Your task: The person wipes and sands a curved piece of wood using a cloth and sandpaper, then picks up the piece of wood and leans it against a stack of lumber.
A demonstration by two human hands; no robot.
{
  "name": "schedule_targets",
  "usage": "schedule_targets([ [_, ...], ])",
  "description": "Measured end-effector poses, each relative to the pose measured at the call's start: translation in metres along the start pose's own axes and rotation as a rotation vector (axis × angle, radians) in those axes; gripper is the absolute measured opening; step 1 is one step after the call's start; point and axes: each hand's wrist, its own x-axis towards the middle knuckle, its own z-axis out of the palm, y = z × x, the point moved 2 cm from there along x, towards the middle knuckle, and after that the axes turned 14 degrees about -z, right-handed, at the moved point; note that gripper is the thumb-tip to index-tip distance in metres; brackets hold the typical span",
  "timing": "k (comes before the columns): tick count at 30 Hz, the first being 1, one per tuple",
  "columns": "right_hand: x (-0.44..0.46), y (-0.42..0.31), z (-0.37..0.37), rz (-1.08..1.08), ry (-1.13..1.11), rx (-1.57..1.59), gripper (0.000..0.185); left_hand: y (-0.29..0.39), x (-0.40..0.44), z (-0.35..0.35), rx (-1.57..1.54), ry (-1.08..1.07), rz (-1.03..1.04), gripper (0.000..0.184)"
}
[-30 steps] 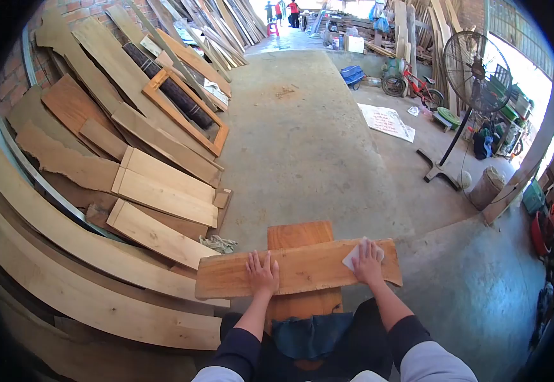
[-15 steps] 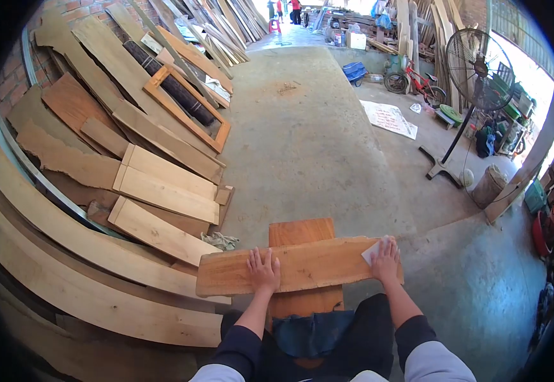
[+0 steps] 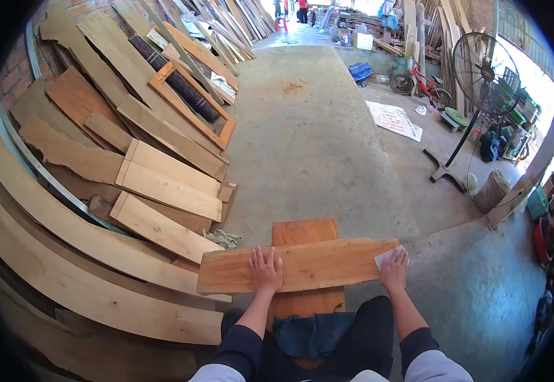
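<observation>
A wooden board (image 3: 334,264) with a rough, natural edge lies crosswise in front of me. Beneath it is a second reddish-brown plank (image 3: 304,232), which runs lengthwise toward my knees. My left hand (image 3: 266,270) rests flat on the left part of the upper board, fingers spread. At the board's right end, my right hand (image 3: 395,267) holds a pale sheet of sandpaper (image 3: 381,258), its fingers reaching past the board's edge. The sheet's left corner shows on the wood; the rest is hidden under the hand. A dark blue cloth (image 3: 313,334) covers the near end of the lower plank.
Many planks (image 3: 162,223) lean and lie along the brick wall on my left, with a wooden frame (image 3: 194,105) among them. A crumpled glove or rag (image 3: 224,239) lies near the board's left end. A stand fan (image 3: 481,73) and a red bicycle (image 3: 424,86) stand to the right.
My right hand and the sandpaper have slid a little to the right and toward me, over the board's right end. My left hand stays in place on the board.
</observation>
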Motion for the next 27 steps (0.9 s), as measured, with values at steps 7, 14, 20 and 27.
schedule_targets([
  [7, 0.053, 0.012, 0.014, 0.152, 0.069, 0.198, 0.062, 0.001, 0.0, -0.001, 0.037, -0.026, -0.018, 0.055],
  [14, 0.007, 0.031, 0.025, 0.187, 0.067, 0.288, 0.044, -0.001, 0.0, -0.001, 0.025, -0.026, -0.005, 0.054],
  [20, -0.022, 0.03, 0.019, 0.255, 0.141, 0.31, 0.049, -0.001, 0.0, 0.0, 0.008, -0.02, -0.003, 0.053],
  [27, -0.034, 0.03, 0.018, 0.293, 0.166, 0.275, 0.043, -0.001, 0.0, 0.001, 0.021, -0.007, -0.005, 0.053],
])
